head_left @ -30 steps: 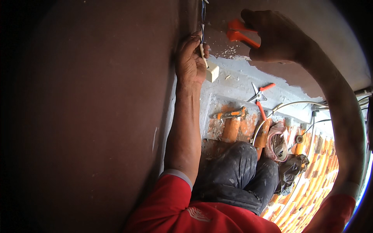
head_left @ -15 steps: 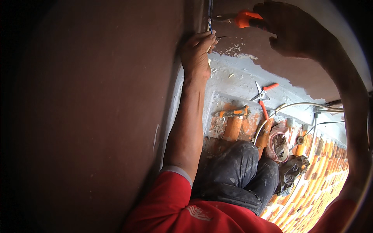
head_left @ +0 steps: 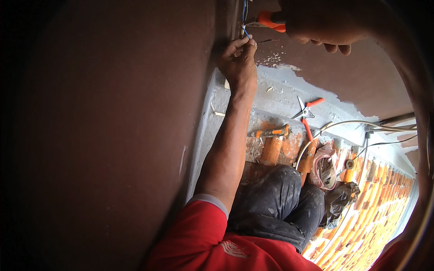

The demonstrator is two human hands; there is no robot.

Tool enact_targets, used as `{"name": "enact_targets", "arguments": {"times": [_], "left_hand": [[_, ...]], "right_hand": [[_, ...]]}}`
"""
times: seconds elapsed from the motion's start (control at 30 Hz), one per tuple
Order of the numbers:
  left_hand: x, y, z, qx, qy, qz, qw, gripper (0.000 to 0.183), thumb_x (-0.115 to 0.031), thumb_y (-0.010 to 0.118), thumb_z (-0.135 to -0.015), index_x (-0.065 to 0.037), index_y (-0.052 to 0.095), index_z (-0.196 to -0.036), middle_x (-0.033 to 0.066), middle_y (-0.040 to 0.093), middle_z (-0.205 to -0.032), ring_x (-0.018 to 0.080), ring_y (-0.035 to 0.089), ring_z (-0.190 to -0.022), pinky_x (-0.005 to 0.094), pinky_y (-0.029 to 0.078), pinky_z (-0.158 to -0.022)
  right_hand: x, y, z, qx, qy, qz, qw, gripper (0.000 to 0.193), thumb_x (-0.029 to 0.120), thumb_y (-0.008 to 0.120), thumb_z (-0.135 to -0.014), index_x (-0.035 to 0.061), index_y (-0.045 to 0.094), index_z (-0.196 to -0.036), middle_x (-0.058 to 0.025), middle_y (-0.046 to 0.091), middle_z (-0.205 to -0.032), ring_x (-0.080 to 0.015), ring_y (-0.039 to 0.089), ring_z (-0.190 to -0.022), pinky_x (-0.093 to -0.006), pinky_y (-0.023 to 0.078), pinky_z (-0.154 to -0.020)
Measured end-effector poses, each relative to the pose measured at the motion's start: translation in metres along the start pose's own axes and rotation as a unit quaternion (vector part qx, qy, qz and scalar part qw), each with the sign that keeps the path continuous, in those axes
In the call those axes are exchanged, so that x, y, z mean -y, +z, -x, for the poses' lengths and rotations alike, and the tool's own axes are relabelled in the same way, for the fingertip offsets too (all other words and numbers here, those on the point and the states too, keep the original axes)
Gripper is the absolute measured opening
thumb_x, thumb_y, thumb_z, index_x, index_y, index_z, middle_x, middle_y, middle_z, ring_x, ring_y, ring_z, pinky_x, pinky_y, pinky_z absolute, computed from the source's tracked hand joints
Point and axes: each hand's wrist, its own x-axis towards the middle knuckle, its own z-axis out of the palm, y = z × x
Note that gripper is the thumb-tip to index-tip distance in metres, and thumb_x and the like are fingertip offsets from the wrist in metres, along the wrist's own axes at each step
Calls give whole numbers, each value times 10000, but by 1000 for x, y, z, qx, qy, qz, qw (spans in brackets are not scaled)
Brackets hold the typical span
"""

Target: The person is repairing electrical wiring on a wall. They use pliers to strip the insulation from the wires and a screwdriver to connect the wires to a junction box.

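Observation:
My left hand (head_left: 238, 61) is raised beside the brown wall, its thumb and fingertips closed on a thin blue wire (head_left: 246, 32). A dark wire (head_left: 266, 41) sticks out to the right by those fingertips. Above, more wires hang along the wall corner. In my right hand (head_left: 327, 25) is a pair of pliers (head_left: 271, 21) with orange grips. Their metal jaws point left and lie at the wire just above my left fingertips; whether they bite on it, I cannot tell. Part of the right hand is in deep shadow.
Red-handled snips (head_left: 306, 109) lie open on the grey ledge (head_left: 282, 88). An orange-and-black tool (head_left: 272, 132) rests on clay roof tiles (head_left: 375, 212). Near my knees are a pink-rimmed item (head_left: 323, 167), a roll of tape (head_left: 349, 163) and black plastic (head_left: 340, 198). A white cable (head_left: 352, 121) arcs across.
My right hand has come left and turned over, carrying the pliers' jaws to the wire. The left hand has shifted slightly right and now pinches the blue wire at the fingertips.

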Motion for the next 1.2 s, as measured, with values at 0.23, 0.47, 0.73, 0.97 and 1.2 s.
{"name": "enact_targets", "arguments": {"times": [0.23, 0.47, 0.73, 0.97, 1.2], "left_hand": [[4, 5, 3, -13, 3, -40, 999, 84, -8, 793, -966, 26, 789, -1043, 74, 777, -984, 123, 702, -872, 285, 568, -826], [-3, -7, 4, 35, -45, 51, 997, 95, 11, 795, -928, 35, 761, -1013, 41, 734, -918, 92, 671, -845, 276, 543, -753], [8, -9, 26, 94, -88, 133, 983, 119, 12, 793, -929, 35, 749, -1037, 41, 734, -941, 90, 669, -856, 274, 540, -757], [-5, -29, 16, 111, -89, 118, 983, 140, 14, 791, -929, 35, 739, -1058, 40, 734, -961, 88, 667, -866, 272, 537, -761], [-1, -30, 16, 136, -85, 126, 979, 162, 15, 790, -930, 35, 728, -1078, 40, 734, -982, 86, 666, -876, 271, 535, -764]], "right_hand": [[-9, 26, 5, 37, -68, -346, 935, 429, 136, 706, -863, -84, 612, -1218, -255, 713, -928, -303, 775, -723, -410, 634, -545], [24, 90, -20, -115, -292, -386, 868, 351, 153, 777, -911, -72, 681, -1163, -189, 746, -994, -278, 798, -806, -379, 677, -679], [95, 149, -52, -316, -181, -241, 900, 298, 269, 849, -791, 80, 792, -1014, -166, 763, -971, -440, 709, -1059, -621, 399, -1160], [114, 152, -61, -339, -213, -271, 875, 346, 309, 811, -806, 25, 810, -1004, -472, 682, -1130, -721, 584, -1221, -806, 336, -1126], [84, 151, -36, -173, -202, -517, 814, 267, 112, 637, -940, -7, 745, -1153, -259, 731, -1053, -414, 732, -1047, -513, 589, -927]]}}
